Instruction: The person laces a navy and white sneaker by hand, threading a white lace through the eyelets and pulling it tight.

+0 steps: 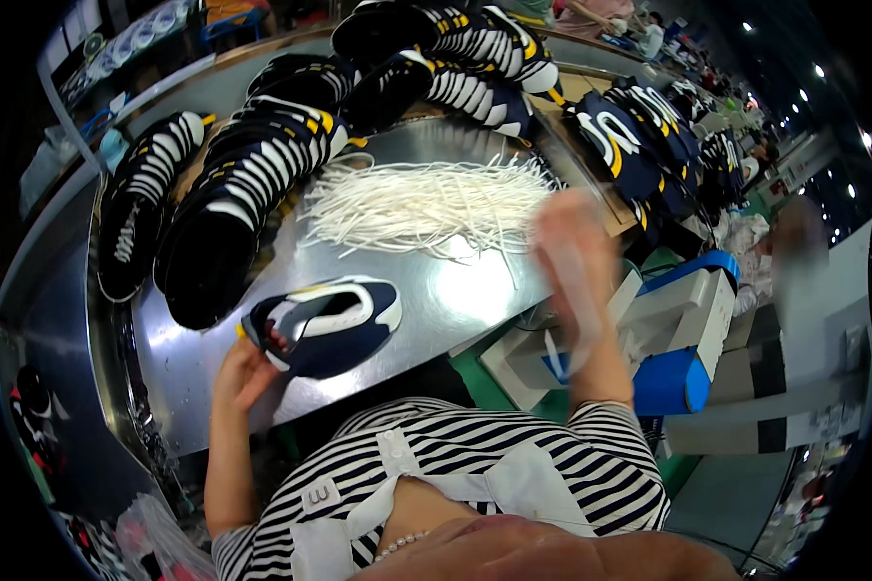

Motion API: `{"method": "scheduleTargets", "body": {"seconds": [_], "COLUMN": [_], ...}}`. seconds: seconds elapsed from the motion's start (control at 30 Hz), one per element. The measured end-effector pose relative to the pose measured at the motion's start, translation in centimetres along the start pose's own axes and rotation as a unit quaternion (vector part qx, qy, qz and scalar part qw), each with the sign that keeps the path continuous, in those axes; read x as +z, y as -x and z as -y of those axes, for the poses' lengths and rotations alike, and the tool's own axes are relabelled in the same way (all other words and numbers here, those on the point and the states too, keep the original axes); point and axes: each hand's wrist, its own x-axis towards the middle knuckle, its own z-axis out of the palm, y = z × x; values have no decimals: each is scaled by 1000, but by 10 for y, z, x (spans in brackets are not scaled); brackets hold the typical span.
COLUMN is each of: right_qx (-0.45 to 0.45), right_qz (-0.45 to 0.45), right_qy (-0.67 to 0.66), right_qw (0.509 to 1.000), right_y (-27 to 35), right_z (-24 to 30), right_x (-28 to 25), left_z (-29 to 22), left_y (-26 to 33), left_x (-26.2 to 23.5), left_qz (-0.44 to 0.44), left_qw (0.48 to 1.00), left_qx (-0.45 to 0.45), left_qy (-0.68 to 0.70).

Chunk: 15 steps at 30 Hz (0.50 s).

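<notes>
Left hand (245, 373) clamps my navy-and-white fabric shoe upper (325, 324) at the shiny metal table's (455, 290) near edge; right hand (574, 261) (blurred) — grip unclear.

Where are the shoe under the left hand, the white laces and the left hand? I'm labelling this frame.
navy shoe (334, 329), head view, on its side panel.
white laces (426, 205), head view, middle of the pile.
left hand (244, 373), head view, back of the hand.
</notes>
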Motion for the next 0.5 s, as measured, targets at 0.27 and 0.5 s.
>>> {"method": "scheduleTargets", "body": {"seconds": [0.27, 0.5], "right_qx": [-28, 58], "right_qz": [117, 115], "right_qy": [69, -33], "right_qw": [990, 991], "right_y": [26, 8], "right_z": [-234, -243], "right_x": [145, 159], "left_z": [-19, -24], "left_y": [37, -49], "left_x": [85, 99], "left_qz": [-154, -43], "left_qw": [588, 544], "left_qx": [347, -136], "left_qy": [-714, -827]}}
